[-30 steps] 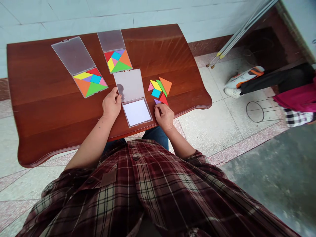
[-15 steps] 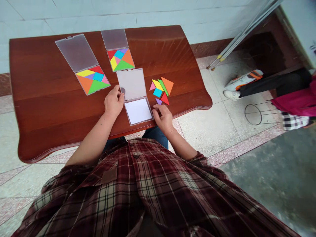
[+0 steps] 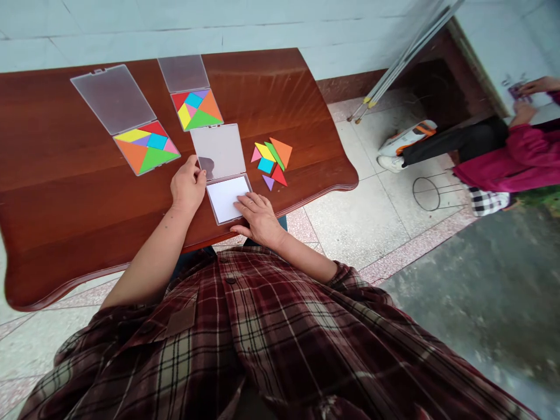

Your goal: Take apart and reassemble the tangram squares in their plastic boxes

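An open clear plastic tangram case (image 3: pixel 221 150) lies in front of me, its lid folded back and a white sheet (image 3: pixel 225 197) in its base. My right hand (image 3: pixel 260 220) lies over the base's right side, fingers stretched out on the white sheet, thumb apart near the front edge. Beside the case's left edge, my left hand (image 3: pixel 188 185) rests with curled fingers; I see nothing in it. Whether it touches the case I cannot tell. Loose tangram pieces lie right of the case, among them an orange triangle (image 3: pixel 282 153), a blue square (image 3: pixel 266 165) and a purple triangle (image 3: pixel 268 182).
Two more open cases with filled tangrams, the left one (image 3: pixel 146 149) and the back one (image 3: pixel 198 109), lie on the brown wooden table (image 3: pixel 65 204). Crutches (image 3: pixel 394 70) lean by the wall. A person in a magenta top (image 3: pixel 503 160) sits at right, near a wire ring (image 3: pixel 426 193).
My right hand has moved left from beside the case onto the white sheet, its fingers straightening. My left hand stays by the case's left edge. The view has shifted right.
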A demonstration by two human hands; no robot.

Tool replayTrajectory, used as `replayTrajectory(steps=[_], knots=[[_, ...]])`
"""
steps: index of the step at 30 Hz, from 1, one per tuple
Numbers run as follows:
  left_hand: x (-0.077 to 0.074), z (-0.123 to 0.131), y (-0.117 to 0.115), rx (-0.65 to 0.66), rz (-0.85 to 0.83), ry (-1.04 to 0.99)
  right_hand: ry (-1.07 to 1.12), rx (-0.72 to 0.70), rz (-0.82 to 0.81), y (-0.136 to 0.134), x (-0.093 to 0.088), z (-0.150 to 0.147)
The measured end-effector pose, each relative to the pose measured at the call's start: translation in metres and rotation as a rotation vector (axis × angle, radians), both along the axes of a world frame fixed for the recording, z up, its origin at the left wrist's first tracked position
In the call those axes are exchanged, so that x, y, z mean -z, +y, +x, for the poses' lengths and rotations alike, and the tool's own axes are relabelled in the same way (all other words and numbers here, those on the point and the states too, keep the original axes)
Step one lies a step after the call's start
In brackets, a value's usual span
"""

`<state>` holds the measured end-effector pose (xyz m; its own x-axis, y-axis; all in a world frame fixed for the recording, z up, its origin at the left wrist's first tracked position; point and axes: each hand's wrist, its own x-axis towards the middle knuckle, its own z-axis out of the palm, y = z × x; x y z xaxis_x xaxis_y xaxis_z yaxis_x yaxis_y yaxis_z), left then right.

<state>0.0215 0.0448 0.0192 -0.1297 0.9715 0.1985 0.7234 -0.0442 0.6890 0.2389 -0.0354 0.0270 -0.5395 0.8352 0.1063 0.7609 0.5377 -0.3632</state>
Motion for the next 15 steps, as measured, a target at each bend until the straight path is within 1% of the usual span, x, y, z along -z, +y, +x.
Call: replayTrajectory(steps=[2, 4, 6, 8, 10, 12, 13, 15], knots=[[-0.001, -0.001, 0.000, -0.006, -0.025, -0.002, 0.055, 0.028, 0.011, 0.009, -0.002, 0.007], [-0.001, -0.002, 0.001, -0.007, -0.029, -0.002, 0.125, 0.115, 0.032, 0.029, -0.003, 0.022], [0.000, -0.002, 0.002, -0.009, -0.015, -0.002, 0.179, 0.273, 0.048, 0.062, -0.002, 0.044], [0.000, -0.002, 0.003, -0.018, 0.002, -0.003, 0.207, 0.448, 0.046, 0.101, 0.002, 0.069], [0.000, -0.002, 0.004, -0.026, 0.009, -0.002, 0.197, 0.576, 0.041, 0.139, 0.007, 0.088], [0.000, -0.001, 0.003, -0.024, 0.012, 0.003, 0.153, 0.661, -0.020, 0.169, 0.010, 0.098], [-0.001, -0.001, 0.002, -0.019, 0.012, 0.006, 0.122, 0.685, -0.059, 0.179, 0.009, 0.099], [-0.004, 0.000, 0.000, -0.012, 0.004, 0.018, 0.048, 0.712, -0.142, 0.190, 0.004, 0.098]])
